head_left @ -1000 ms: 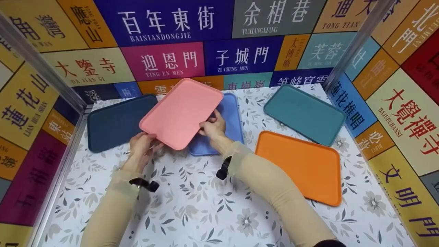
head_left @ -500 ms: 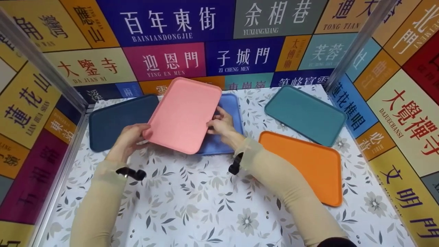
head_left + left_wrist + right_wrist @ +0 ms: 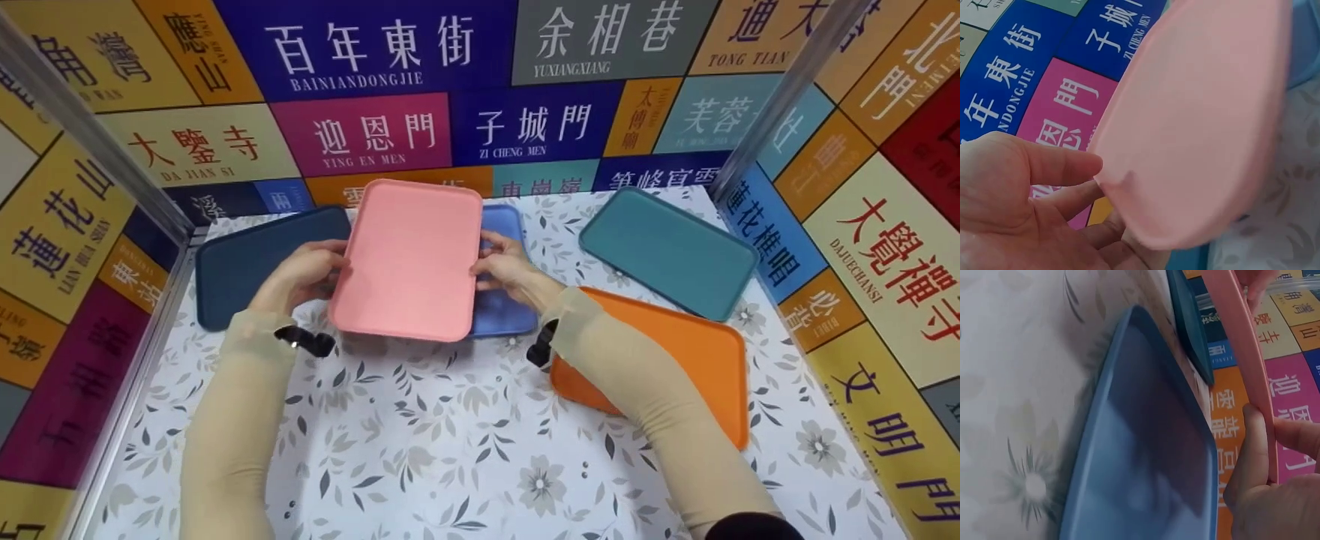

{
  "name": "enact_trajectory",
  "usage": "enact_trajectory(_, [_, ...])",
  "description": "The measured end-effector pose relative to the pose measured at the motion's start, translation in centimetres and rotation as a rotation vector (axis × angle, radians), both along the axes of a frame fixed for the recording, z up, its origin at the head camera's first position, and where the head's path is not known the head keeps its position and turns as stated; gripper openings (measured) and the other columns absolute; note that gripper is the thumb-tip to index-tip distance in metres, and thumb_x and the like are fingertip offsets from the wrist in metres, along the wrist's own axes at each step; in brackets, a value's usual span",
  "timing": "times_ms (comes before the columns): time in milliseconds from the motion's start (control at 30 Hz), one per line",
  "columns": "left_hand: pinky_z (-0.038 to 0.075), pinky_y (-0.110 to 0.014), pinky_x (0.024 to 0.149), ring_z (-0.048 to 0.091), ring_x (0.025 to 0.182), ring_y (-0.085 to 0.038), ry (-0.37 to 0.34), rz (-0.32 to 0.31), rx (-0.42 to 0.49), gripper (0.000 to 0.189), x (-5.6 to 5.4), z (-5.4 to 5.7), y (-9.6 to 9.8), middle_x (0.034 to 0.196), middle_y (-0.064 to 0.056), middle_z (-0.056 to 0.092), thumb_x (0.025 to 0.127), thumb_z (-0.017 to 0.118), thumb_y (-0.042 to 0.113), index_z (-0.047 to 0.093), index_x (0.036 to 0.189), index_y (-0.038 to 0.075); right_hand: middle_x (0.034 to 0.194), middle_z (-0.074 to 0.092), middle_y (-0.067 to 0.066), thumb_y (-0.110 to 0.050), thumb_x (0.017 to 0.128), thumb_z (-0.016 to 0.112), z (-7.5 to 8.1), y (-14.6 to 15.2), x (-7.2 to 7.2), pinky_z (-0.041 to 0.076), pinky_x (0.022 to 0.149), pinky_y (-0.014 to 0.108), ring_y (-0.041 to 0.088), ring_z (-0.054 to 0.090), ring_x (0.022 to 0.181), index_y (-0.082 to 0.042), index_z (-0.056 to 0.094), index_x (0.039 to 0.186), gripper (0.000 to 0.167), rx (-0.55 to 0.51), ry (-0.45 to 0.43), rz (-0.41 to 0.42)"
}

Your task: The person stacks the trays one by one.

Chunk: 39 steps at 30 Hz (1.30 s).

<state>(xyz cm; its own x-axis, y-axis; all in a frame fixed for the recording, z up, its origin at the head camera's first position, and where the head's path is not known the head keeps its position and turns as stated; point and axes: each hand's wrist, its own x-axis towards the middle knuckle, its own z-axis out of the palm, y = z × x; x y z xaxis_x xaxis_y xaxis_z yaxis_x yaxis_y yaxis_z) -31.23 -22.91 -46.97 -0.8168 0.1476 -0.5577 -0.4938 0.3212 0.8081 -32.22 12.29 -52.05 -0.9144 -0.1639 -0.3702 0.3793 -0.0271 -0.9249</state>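
A pink rectangular tray [image 3: 409, 259] is held up by both hands, overlapping the blue tray [image 3: 504, 311] in the head view. My left hand [image 3: 306, 271] grips its left edge; in the left wrist view the thumb lies over the rim and the other fingers are behind it. My right hand [image 3: 510, 268] pinches the right edge, and in the right wrist view the pink tray [image 3: 1247, 354] stands off the table above the blue tray [image 3: 1145, 439]. Much of the blue tray is hidden behind the pink one in the head view.
A navy tray [image 3: 255, 259] lies at the back left, behind my left hand. At the right lie a teal tray [image 3: 667, 251] and an orange tray [image 3: 697, 367], the latter partly under my right forearm. Printed sign panels wall in the floral-covered table [image 3: 420, 457].
The pink tray has turned from slanted to nearly straight. My left hand has shifted from its lower left corner up along the left edge; my right hand has moved slightly rightward.
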Motion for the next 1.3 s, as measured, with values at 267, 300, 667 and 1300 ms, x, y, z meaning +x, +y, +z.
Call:
enact_trajectory(267, [0.055,-0.056,0.125,0.059,0.128,-0.028,0.019,-0.023,-0.017,0.081,-0.4,-0.6,1.9,0.17,-0.014,0.052,0.105,0.064,0.011,0.032,0.179,0.022,0.109,0.063,0.003,0.012,0.092,0.072,0.8,2.9,-1.1,0.066,0.067,0.027,0.016,0.071,0.087,-0.02,0.049,0.172,0.09,0.068,0.0,0.051])
enact_trajectory(300, [0.055,-0.055,0.125,0.059,0.129,-0.029,0.02,-0.02,-0.011,0.081,-0.5,-0.8,2.1,0.17,-0.014,0.052,0.106,0.064,0.011,0.032,0.179,0.023,0.111,0.063,0.003,0.011,0.092,0.073,0.9,3.3,-1.2,0.066,0.068,0.027,0.016,0.072,0.087,-0.02,0.049,0.172,0.089,0.073,0.006,0.046])
enact_trajectory(667, [0.061,-0.046,0.112,0.066,0.12,-0.025,0.033,0.029,0.023,0.074,-1.3,-2.2,4.6,0.15,-0.013,0.067,0.106,0.066,0.012,0.042,0.175,0.022,0.129,0.063,0.004,0.005,0.093,0.075,1.4,5.4,-2.6,0.066,0.072,0.026,0.014,0.073,0.093,-0.02,0.058,0.166,0.078,0.177,-0.008,0.008])
enact_trajectory(1300, [0.07,-0.037,0.08,0.076,0.088,-0.017,0.095,0.091,0.002,0.074,-2.4,-5.6,10.6,0.107,-0.008,0.079,0.095,0.063,-0.006,0.055,0.166,0.011,0.154,0.07,0.014,0.007,0.096,0.072,-0.6,9.3,-4.1,0.068,0.071,0.028,0.013,0.079,0.096,-0.025,0.058,0.166,0.077,0.328,-0.107,0.028])
